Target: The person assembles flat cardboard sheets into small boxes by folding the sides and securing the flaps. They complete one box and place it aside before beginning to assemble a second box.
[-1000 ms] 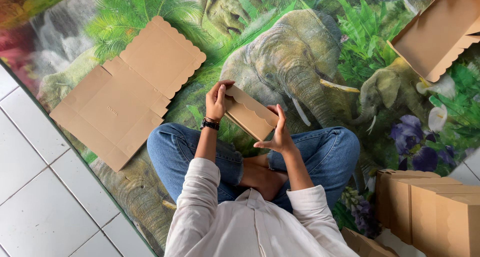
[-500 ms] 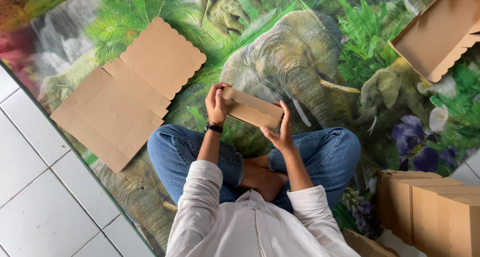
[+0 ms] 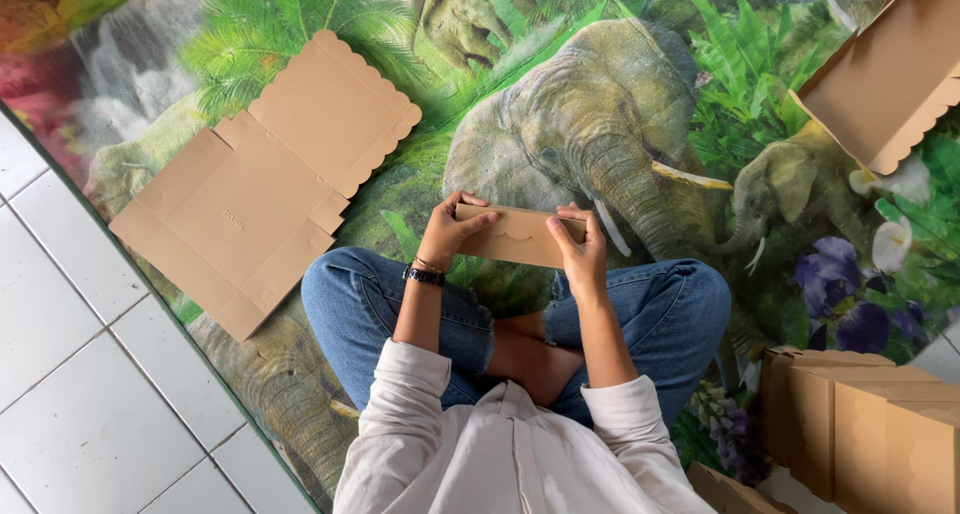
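Note:
I sit cross-legged in blue jeans on a mat printed with elephants. Both hands hold a small folded brown cardboard box [image 3: 522, 237] with a scalloped flap, raised in front of my knees. My left hand [image 3: 450, 229], with a dark watch on the wrist, grips the box's left end. My right hand [image 3: 577, 249] grips its right end, fingers over the top edge.
A flat, unfolded cardboard box blank [image 3: 265, 174] with scalloped edges lies on the mat [image 3: 600, 104] to my left. An open assembled box [image 3: 890, 69] sits at the top right. Several finished boxes [image 3: 860, 424] stand stacked at the lower right. White floor tiles [image 3: 70, 374] lie at the left.
The box has turned from a tilted pose to level, edge-on in front of me. Both hands have shifted to grip its two ends.

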